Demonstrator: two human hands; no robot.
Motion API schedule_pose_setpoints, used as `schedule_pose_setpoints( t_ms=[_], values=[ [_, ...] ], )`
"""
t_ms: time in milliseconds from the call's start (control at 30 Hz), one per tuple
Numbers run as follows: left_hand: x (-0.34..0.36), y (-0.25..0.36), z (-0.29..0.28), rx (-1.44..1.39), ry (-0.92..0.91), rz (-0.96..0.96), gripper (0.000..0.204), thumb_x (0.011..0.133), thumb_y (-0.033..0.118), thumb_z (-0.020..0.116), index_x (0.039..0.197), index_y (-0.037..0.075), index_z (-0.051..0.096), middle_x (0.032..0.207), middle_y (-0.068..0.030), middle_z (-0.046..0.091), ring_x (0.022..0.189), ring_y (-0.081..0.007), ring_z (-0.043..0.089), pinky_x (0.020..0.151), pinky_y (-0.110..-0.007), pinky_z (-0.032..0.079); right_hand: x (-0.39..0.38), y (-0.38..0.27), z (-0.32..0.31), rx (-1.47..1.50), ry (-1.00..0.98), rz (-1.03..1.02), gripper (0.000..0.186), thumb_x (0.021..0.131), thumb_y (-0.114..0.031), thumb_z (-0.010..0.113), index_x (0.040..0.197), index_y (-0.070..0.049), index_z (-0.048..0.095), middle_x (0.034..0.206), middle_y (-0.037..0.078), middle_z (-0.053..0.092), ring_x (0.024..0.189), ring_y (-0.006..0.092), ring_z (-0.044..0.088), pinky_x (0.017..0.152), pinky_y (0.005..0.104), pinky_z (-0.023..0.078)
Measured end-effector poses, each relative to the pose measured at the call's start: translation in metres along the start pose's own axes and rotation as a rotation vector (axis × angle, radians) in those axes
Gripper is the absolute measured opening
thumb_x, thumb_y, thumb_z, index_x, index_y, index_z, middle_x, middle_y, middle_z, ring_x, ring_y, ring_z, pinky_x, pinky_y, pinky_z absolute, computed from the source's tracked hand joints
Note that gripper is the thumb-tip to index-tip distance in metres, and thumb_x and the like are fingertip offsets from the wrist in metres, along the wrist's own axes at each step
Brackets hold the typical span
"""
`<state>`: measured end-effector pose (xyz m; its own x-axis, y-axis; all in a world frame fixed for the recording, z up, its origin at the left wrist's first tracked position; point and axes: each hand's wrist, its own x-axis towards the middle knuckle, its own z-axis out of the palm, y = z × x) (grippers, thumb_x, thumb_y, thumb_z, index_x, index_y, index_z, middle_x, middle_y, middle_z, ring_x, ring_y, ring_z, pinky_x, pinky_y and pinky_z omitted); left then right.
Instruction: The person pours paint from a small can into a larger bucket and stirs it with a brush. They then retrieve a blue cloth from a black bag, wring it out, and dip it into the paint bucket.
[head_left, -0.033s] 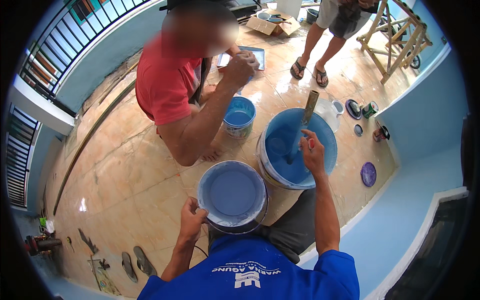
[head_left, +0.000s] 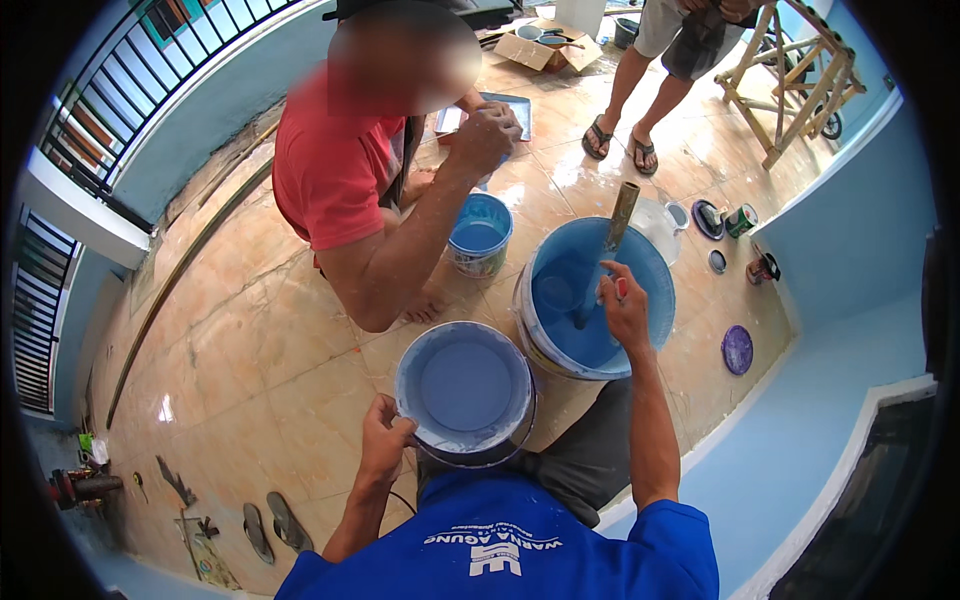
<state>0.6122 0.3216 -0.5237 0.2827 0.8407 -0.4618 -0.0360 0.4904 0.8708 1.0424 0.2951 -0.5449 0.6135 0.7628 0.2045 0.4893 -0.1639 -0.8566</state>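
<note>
1. The left hand grips the left rim of the near pail, which holds grey-blue paint and sits just in front of the person's body.
2. The right hand, wearing a red ring, is closed around a stick that leans in the big bucket.
3. That bucket stands on the tiled floor, to the right of and farther than the pail, with blue paint inside; the stick's lower end is in it.
4. A smaller bucket of blue paint stands farther off, beside a co-worker in a red shirt.
5. At right, a purple lid lies near the wall.
</note>
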Motion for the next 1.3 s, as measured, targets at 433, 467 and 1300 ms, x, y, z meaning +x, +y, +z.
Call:
schedule_pose_setpoints(
  t_ms=[433,467,1300],
  values=[
    [0.009,-0.004,0.003,0.020,0.006,0.026,0.024,0.079,0.000,0.063,0.097,0.005,0.047,0.096,-0.0049,0.053,0.077,-0.0118,0.058,0.054,-0.024,0.056,0.013,-0.004,0.019,-0.131,-0.108,0.039,0.030,0.096,-0.029,0.065,0.091,-0.001,0.070,0.075,0.019,0.065,0.070,0.0289,0.065,0.069,0.0375,0.050],
    [0.010,-0.004,0.003,0.012,0.005,0.016,0.024,0.080,0.000,0.062,0.097,0.004,0.047,0.096,-0.0051,0.053,0.078,-0.0116,0.058,0.054,-0.024,0.056,0.015,-0.003,0.019,-0.138,-0.100,0.015,0.029,0.096,-0.029,0.065,0.091,0.000,0.071,0.076,0.018,0.067,0.070,0.0271,0.065,0.069,0.0370,0.050],
    [0.017,-0.008,0.001,0.035,-0.026,0.068,0.024,0.080,0.000,0.062,0.100,0.002,0.049,0.095,-0.0048,0.051,0.078,-0.0104,0.056,0.059,-0.023,0.053,0.040,0.049,0.078,-0.907,-0.701,0.116,0.036,0.097,-0.033,0.062,0.101,0.000,0.075,0.102,0.024,0.073,0.100,0.0389,0.071,0.088,0.0485,0.056]
  ],
)
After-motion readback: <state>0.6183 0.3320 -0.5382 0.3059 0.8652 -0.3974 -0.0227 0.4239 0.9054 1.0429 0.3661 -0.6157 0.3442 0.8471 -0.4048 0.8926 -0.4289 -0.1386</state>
